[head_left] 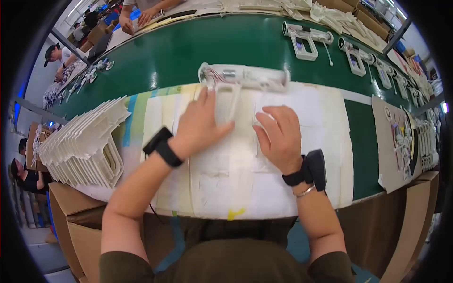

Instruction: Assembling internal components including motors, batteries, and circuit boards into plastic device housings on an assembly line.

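Note:
A white plastic device housing (264, 78) with a tube-shaped body, a looped handle and reddish wires at its left end lies at the far edge of the covered work area, slightly blurred. My left hand (200, 120) reaches to its left end, fingers stretched and thumb spread. The fingertips overlap the housing near the handle; whether they touch it I cannot tell. Over the white work sheet (311, 141), my right hand (280, 134) hovers with bent, parted fingers and nothing in them. It is apart from the housing.
A stack of white housing shells (85, 146) stands at my left. Similar wired units (306, 40) line the green belt (226, 40) toward the right. A cardboard sheet (389, 162) with small parts lies at far right. Another person's hands (141, 19) work across the belt.

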Motion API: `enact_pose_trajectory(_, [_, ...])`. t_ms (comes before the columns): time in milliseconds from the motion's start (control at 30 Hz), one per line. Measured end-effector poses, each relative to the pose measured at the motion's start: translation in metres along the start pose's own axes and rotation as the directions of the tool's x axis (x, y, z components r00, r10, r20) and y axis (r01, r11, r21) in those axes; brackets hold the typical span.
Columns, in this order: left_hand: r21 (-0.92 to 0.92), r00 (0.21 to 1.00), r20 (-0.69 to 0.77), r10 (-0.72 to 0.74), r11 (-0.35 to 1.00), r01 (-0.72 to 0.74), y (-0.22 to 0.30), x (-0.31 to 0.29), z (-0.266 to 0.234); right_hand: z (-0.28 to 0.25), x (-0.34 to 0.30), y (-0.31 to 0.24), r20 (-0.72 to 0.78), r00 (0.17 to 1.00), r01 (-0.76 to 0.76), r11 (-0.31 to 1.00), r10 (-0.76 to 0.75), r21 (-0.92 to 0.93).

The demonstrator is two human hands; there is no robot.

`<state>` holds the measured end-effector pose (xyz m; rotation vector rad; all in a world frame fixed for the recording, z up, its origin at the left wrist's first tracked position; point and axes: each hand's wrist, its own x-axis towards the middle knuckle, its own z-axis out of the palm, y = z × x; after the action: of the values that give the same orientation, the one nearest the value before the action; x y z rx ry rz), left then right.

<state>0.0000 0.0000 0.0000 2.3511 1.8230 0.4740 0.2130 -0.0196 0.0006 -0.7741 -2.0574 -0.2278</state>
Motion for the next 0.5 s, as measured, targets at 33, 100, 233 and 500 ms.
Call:
enact_pose_trajectory(33, [-0.059,1.000,-0.007,-0.013,0.998,0.013,-0.009,0.024,0.002,0.002,-0.007,0.000,0.026,0.998,-0.064,0.998,0.063,0.013])
enact_pose_trajectory(100, [-0.048,0.999,0.010,-0.038,0.998,0.038,-0.032,0.073,-0.015,0.010,-0.001,-0.015,0.026,0.986,-0.164,0.986,0.163,0.036])
enact_pose_trajectory(233, [0.038,0.994,-0.106,-0.026,0.999,0.030,-0.090,0.166,0.014,0.027,-0.002,-0.009,0.201,0.961,-0.224,0.959,0.188,0.175])
enact_pose_trajectory(500, [0.243,0.950,0.175,0.260,0.923,-0.298,-0.037,0.072,-0.072,0.027,-0.014,0.002,0.269,0.932,-0.289,0.947,0.244,0.143])
